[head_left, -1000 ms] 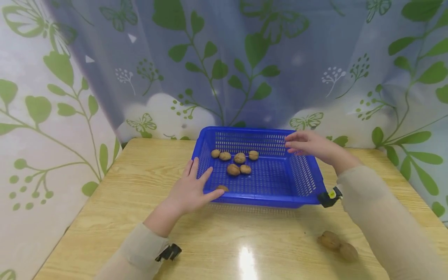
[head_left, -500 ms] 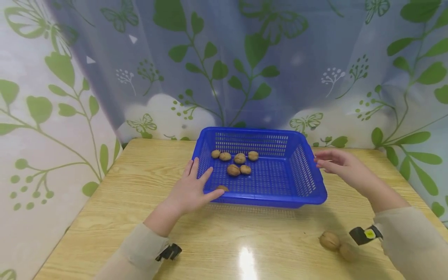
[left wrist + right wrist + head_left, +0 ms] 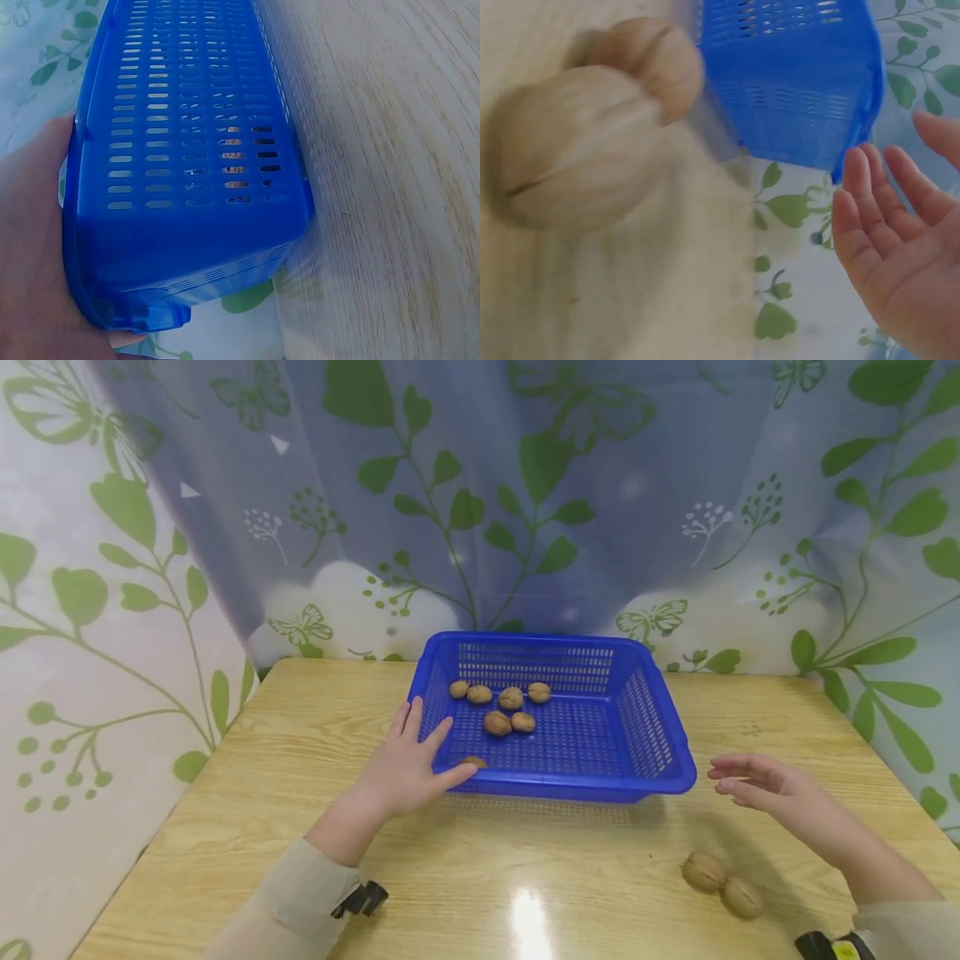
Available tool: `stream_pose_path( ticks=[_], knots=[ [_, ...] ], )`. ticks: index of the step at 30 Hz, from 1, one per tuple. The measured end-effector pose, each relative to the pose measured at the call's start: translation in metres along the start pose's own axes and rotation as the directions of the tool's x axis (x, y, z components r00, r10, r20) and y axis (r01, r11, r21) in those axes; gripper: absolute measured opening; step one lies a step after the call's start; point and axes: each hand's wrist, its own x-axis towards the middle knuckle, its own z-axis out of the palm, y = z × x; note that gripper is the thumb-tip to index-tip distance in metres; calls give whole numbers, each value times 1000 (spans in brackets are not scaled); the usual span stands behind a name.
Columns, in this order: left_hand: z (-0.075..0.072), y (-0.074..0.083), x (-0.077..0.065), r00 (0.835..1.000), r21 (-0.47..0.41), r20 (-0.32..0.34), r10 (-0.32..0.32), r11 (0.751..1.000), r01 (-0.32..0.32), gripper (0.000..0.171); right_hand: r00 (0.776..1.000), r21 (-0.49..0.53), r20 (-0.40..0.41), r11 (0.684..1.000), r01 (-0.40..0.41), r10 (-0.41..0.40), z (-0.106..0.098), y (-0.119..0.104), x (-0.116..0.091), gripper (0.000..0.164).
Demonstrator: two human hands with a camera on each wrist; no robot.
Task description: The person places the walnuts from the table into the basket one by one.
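A blue plastic basket (image 3: 555, 783) with slotted walls stands on the wooden table. Inside it lie several walnuts (image 3: 497, 723), mostly toward the left and back, one partly hidden behind the front rim. My left hand (image 3: 401, 770) rests with spread fingers on the basket's front left corner; in the left wrist view the hand (image 3: 30, 247) lies along the rim. Two more walnuts (image 3: 703, 871) sit side by side on the table at the front right. My right hand (image 3: 780, 797) hovers just behind them, right of the basket, fingers loosely bent and holding nothing.
A curtain printed with leaves and butterflies (image 3: 495, 510) hangs behind the table (image 3: 322, 718), and another patterned sheet (image 3: 82, 693) borders its left side. Black wrist straps (image 3: 360, 900) sit over the sleeves.
My right hand has drawn back from over the basket's right rim, moving right and toward me, near the two loose walnuts. The left hand keeps its place on the basket.
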Motion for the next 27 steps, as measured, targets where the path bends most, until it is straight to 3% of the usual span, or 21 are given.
stream_pose_path(
  ticks=[4, 9, 12, 19, 27],
  knots=[
    [0, -1, 0, 1000, -6, -2, -6, 1000, 6, 90, 995, -1, 101, 1000, -21, 21, 6, 12, -6, 42],
    [-2, -1, -1, 1000, -3, 3, -8, 1000, 8, 89, 959, 30, 264, 995, 99, -103, 16, 30, -13, 40],
    [-2, 0, -2, 1000, 0, 17, -11, 1000, 11, 88, 937, 35, 321, 991, 132, -136, 22, 38, -17, 42],
    [-1, -1, -1, 1000, 1, 5, -6, 1000, 6, 87, 933, -50, 330, 984, 170, -144, 30, 44, -15, 44],
    [-3, 0, -1, 1000, 7, 1, 0, 1000, 0, 89, 943, -66, 316, 989, 129, -101, 32, 44, -13, 36]
  ],
)
